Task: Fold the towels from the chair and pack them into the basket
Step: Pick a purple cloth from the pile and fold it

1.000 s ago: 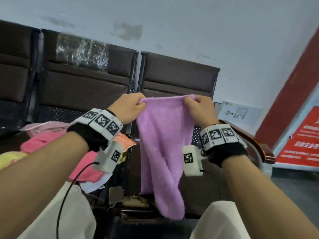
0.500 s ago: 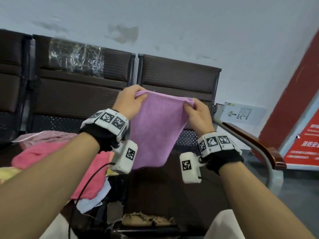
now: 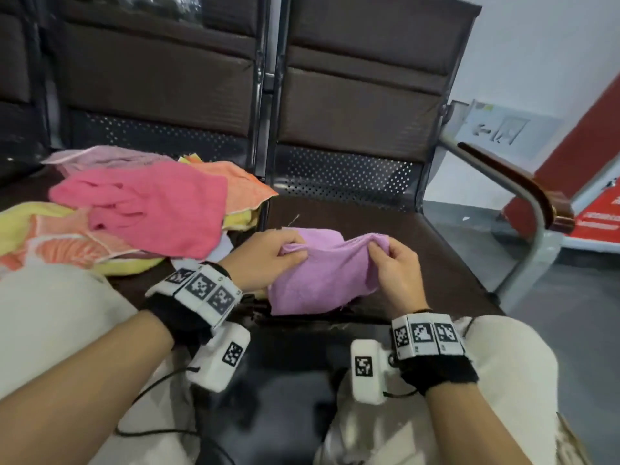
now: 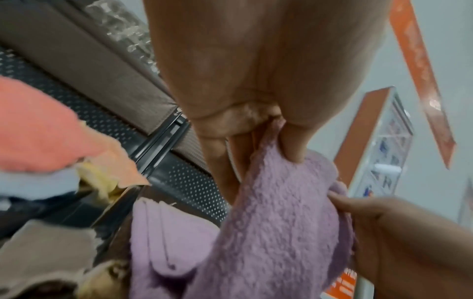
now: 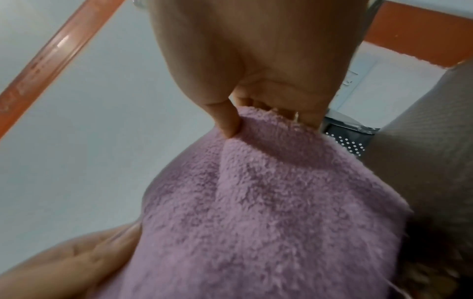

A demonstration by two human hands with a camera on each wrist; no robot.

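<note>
A purple towel (image 3: pixel 327 273) lies bunched on the right chair seat (image 3: pixel 419 256), its far part touching the seat. My left hand (image 3: pixel 268 260) pinches its left top corner and my right hand (image 3: pixel 391 260) pinches the right top corner. The left wrist view shows thumb and fingers of my left hand (image 4: pixel 276 131) clamped on the purple towel (image 4: pixel 276 232). In the right wrist view my right hand (image 5: pixel 256 113) pinches the edge of the purple towel (image 5: pixel 268 212). A pile of towels (image 3: pixel 144 209), pink, orange and yellow, covers the left seat. No basket is in view.
Dark brown chair backs (image 3: pixel 362 78) stand behind the seats. A metal armrest with a wooden top (image 3: pixel 523 189) curves at the right. My knees in light trousers (image 3: pixel 496 380) are close to the seat's front edge. A red sign (image 3: pixel 600 216) sits low on the right.
Both hands came down from chest height to the right seat with the purple towel, which now rests bunched on the seat instead of hanging. The head view tilted down.
</note>
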